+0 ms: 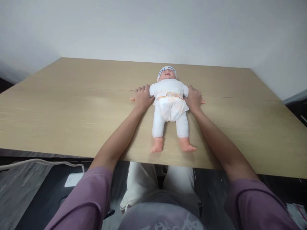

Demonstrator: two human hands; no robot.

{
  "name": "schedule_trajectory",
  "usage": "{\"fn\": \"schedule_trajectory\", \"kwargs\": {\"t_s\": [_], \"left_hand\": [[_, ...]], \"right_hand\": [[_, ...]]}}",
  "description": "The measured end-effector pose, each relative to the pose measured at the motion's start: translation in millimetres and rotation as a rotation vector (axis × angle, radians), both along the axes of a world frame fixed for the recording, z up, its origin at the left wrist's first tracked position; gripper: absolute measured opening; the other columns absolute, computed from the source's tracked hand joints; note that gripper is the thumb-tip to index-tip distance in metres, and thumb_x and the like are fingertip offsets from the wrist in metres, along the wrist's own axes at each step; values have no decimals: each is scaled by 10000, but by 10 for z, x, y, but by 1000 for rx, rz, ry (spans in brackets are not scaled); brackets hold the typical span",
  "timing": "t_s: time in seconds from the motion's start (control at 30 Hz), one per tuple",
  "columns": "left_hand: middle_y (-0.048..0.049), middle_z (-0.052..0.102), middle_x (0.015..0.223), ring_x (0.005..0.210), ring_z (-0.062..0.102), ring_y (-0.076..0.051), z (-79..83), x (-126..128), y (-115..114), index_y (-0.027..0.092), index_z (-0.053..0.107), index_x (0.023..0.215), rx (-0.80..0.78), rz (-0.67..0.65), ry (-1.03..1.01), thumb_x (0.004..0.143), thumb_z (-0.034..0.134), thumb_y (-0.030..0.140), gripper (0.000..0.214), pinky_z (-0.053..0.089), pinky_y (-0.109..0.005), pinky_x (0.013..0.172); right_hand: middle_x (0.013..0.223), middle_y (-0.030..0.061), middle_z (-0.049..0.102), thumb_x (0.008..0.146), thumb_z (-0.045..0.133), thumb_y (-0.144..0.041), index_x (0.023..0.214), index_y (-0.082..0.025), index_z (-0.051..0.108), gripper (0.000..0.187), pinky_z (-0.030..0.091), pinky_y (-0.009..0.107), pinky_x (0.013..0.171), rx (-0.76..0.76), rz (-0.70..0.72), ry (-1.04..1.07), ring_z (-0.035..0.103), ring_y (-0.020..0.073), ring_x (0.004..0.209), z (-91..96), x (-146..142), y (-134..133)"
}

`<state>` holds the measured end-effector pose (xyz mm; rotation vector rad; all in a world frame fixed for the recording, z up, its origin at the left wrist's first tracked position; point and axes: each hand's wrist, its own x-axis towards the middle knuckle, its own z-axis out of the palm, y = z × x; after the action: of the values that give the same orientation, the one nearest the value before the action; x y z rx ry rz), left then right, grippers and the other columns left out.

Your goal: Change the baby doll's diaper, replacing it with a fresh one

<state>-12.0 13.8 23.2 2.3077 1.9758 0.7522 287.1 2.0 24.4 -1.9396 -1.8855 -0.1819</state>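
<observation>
A baby doll point(170, 105) lies on its back on the wooden table point(72, 108), head away from me and bare feet toward the near edge. It wears a white suit, a white headband with blue letters and a diaper point(170, 107) with a coloured waistband. My left hand point(143, 96) is curled over the doll's outstretched arm on the left side. My right hand point(193, 98) is curled over the doll's other arm on the right side. Only the doll's fingertips stick out past each hand.
The table reaches to a plain white wall at the back. Under the near edge I see my own lap in light trousers, a white cable point(43, 163) and a white flat box point(74, 180) on the dark floor at the left.
</observation>
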Motion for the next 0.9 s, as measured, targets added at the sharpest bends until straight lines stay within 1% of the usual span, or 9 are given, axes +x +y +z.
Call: {"fn": "schedule_trajectory", "kwargs": {"t_s": [0.2, 0.3, 0.4, 0.47, 0.53, 0.63, 0.7, 0.8, 0.9], "left_hand": [[-291, 700, 1343, 1268, 612, -518, 116, 46, -603, 103, 630, 1390, -44, 9, 3, 912, 650, 393, 559, 380, -580, 1097], [-268, 742, 1174, 1205, 659, -509, 204, 5, -1088, 103, 644, 1299, -98, -4, -70, 887, 707, 376, 498, 427, -550, 1059], [-200, 741, 969, 1083, 714, -486, 282, -87, -1834, 162, 634, 1175, -159, -25, -121, 894, 762, 450, 423, 485, -512, 968], [-156, 727, 904, 974, 740, -461, 293, -152, -2477, 203, 593, 1150, -224, -56, -136, 887, 791, 588, 507, 517, -478, 866], [-155, 734, 954, 930, 758, -455, 250, -196, -3180, 205, 534, 1232, -323, -116, -159, 870, 803, 668, 646, 528, -445, 779], [-151, 750, 1054, 963, 781, -438, 92, -218, -4189, 199, 422, 1345, -412, -244, -205, 948, 719, 585, 628, 548, -419, 739], [-150, 755, 1078, 963, 787, -414, -36, -228, -4749, 207, 386, 1335, -467, -317, -215, 968, 686, 516, 566, 563, -421, 745], [-157, 764, 1095, 960, 795, -396, -190, -281, -5344, 222, 382, 1277, -577, -363, -232, 958, 669, 432, 478, 572, -424, 750], [-169, 773, 1161, 1010, 807, -392, -264, -384, -5624, 228, 388, 1262, -684, -309, -299, 952, 672, 443, 472, 588, -434, 797]], "right_hand": [[1331, 281, 732, 1048, 514, -279, 1384, -102, 622, 394, 446, 473, 1006, -82, -62, 7, 660, 423, 1253, 84, -159, -537], [1337, 245, 754, 1017, 601, -312, 1408, -145, 639, 427, 472, 447, 941, -139, 11, 69, 684, 414, 1193, 189, -119, -975], [1239, 183, 811, 966, 682, -351, 1319, -202, 710, 385, 476, 409, 836, -231, 147, 166, 713, 381, 1048, 347, 41, -1532], [1190, 151, 828, 951, 693, -384, 1169, -213, 746, 281, 477, 391, 811, -283, 247, 208, 723, 359, 1010, 463, 173, -1955], [1138, 117, 833, 944, 671, -367, 1084, -215, 748, 221, 487, 368, 804, -332, 371, 245, 735, 326, 986, 571, 293, -2384], [1165, 96, 830, 943, 681, -375, 1154, -211, 760, 279, 526, 355, 855, -387, 587, 268, 751, 297, 1011, 683, 396, -2954], [1224, 94, 823, 956, 685, -354, 1227, -219, 761, 312, 540, 363, 931, -401, 714, 235, 753, 295, 1080, 694, 387, -3257], [1229, 98, 812, 1002, 637, -273, 1260, -228, 766, 292, 524, 389, 1010, -403, 848, 119, 736, 298, 1119, 562, 242, -3618], [1270, 122, 790, 997, 601, -194, 1318, -212, 744, 352, 515, 419, 1052, -411, 883, 100, 709, 319, 1183, 242, -3, -3875]]}}
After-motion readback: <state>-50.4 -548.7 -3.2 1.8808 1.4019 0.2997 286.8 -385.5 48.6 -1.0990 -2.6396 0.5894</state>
